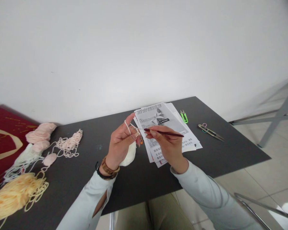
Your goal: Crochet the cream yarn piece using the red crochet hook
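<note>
My left hand is raised over the table with the index finger stretched up. A cream yarn strand loops round that finger, and the thumb pinches the yarn against the other fingers. In my right hand is a crochet hook with a dark red handle, gripped like a pen. Its tip points left at the pinched yarn; whether they touch I cannot tell. Below and partly behind my left hand lies a white yarn ball. A small orange item shows between the hands.
Under my right hand lie printed sheets. Green thread snips and metal thread snips rest to their right. On the left are pink yarn, loose pale yarn, yellow yarn and a red bag. A wall borders the black table.
</note>
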The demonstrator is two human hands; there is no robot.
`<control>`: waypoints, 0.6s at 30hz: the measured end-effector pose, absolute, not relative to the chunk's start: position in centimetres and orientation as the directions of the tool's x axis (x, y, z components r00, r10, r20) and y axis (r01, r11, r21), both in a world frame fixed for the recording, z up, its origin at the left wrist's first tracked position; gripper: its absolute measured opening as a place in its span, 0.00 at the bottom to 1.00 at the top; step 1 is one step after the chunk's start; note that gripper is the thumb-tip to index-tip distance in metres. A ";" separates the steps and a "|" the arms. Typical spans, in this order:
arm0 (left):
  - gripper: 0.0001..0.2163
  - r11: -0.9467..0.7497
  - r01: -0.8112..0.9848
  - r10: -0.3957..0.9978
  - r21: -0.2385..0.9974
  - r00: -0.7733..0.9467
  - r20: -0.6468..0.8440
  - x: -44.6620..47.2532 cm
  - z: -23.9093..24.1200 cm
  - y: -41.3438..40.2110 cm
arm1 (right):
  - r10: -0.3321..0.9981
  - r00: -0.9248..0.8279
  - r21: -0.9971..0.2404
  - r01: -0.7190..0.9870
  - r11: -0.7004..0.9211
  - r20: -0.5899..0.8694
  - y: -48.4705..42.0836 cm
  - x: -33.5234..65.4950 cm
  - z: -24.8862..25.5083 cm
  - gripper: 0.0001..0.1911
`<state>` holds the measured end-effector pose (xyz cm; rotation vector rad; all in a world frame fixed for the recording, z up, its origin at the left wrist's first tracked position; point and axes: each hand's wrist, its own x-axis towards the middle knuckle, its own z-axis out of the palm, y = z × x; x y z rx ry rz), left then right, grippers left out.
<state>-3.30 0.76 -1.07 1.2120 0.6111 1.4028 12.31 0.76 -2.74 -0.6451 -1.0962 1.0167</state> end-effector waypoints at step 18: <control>0.29 0.173 -0.679 0.957 0.713 0.287 0.041 -3.4 0.5 0.0 | 0.872 -0.030 -0.785 -0.452 0.424 0.488 0.4 11.4 -3.2 0.07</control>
